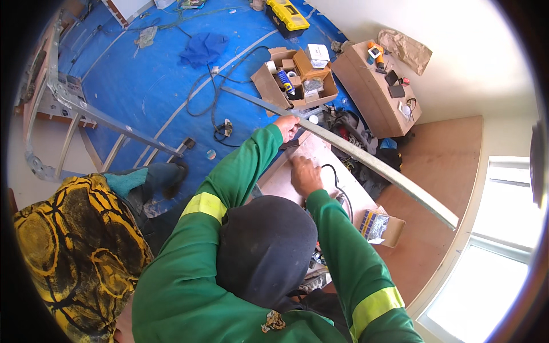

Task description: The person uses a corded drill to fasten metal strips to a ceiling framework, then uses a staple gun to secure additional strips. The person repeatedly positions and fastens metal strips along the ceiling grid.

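My left hand (287, 127) is closed around a long, straight, pale grey bar (366, 160), which slants from the blue-covered floor down toward the window side. Just below it, my right hand (306, 174) is over a pale board (320, 151) with bent fingers. What they pinch, if anything, is too small to make out. A black cord (337, 182) curves over the board beside that hand. Both arms wear green sleeves with yellow bands. Between them, a dark rounded cloth-covered shape (267, 248) hides part of the work area.
An open cardboard box (269, 86) of supplies stands ahead, near a yellow-and-black toolbox (287, 17). Tools lie on a wooden box (372, 86) at right. An aluminium ladder (123, 127) lies left, above yellow-and-black patterned cloth (80, 251). A small carton (377, 226) sits right; cables cross the floor.
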